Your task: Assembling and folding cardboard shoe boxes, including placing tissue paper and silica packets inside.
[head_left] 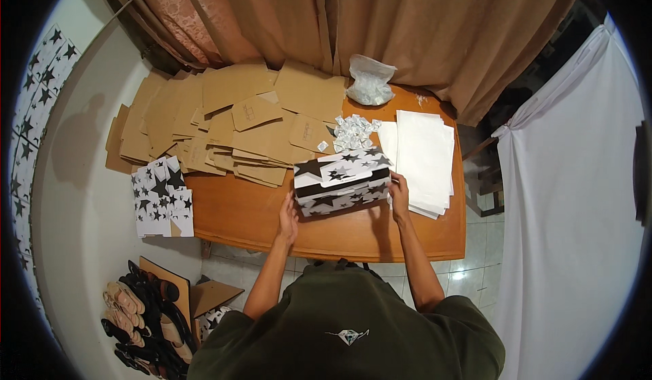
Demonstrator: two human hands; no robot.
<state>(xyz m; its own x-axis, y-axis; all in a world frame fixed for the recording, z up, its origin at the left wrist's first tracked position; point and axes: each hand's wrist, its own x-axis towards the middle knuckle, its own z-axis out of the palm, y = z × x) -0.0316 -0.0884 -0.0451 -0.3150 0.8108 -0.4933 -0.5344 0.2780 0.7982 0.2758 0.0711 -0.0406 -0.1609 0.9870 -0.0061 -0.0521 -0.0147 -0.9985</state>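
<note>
A white box with black and grey stars (pixel 343 200) is held between my two hands over the front part of the wooden table. A dark strip runs between its flap and its front side; I cannot tell if that is a gap. My left hand (pixel 288 220) grips the box's left end, with the thumb near the upper edge. At the right end, my right hand (pixel 399 193) presses its fingers against the side. Behind the box lies a heap of small white packets (pixel 354 133). The box's underside is hidden.
Flat brown cardboard pieces (pixel 238 84) cover the table's (pixel 238 220) back left. A stack of white paper sheets (pixel 424 163) lies at right, a clear plastic bag (pixel 370 84) behind it. Star-patterned cardboard (pixel 163 200) sits at the left edge. Several sandals (pixel 125 305) are at lower left.
</note>
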